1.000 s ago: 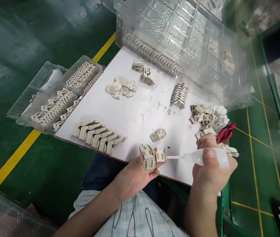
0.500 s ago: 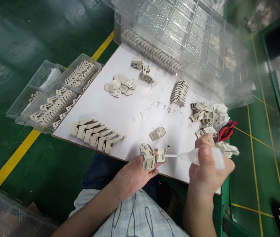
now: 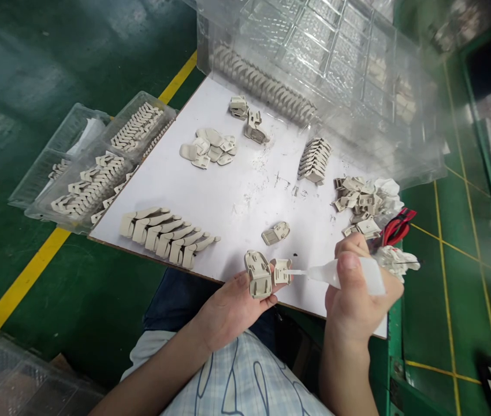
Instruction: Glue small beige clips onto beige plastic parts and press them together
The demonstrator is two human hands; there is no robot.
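Note:
My left hand (image 3: 232, 309) holds two beige plastic parts over the board's front edge. The larger one, a rounded clip-like part (image 3: 258, 275), is between thumb and fingers; a smaller bracket-shaped part (image 3: 282, 271) lies on the fingertips. My right hand (image 3: 358, 294) is wrapped round a white squeeze bottle (image 3: 330, 274), thumb on top. Its thin nozzle points left, with the tip at the small bracket; whether it touches cannot be made out. One loose beige part (image 3: 275, 233) lies on the white board just beyond my hands.
On the white board (image 3: 237, 202) stand a row of angled parts (image 3: 170, 234), a pile of flat pieces (image 3: 211, 147), a stacked row (image 3: 315, 160) and a heap of brackets (image 3: 358, 199). Red-handled pliers (image 3: 397, 226) lie right. Clear plastic trays (image 3: 310, 52) lean behind; others (image 3: 93, 162) sit left.
My right hand and the bottle have moved slightly left, bringing the nozzle tip further over the small bracket. My left hand keeps its hold, almost still.

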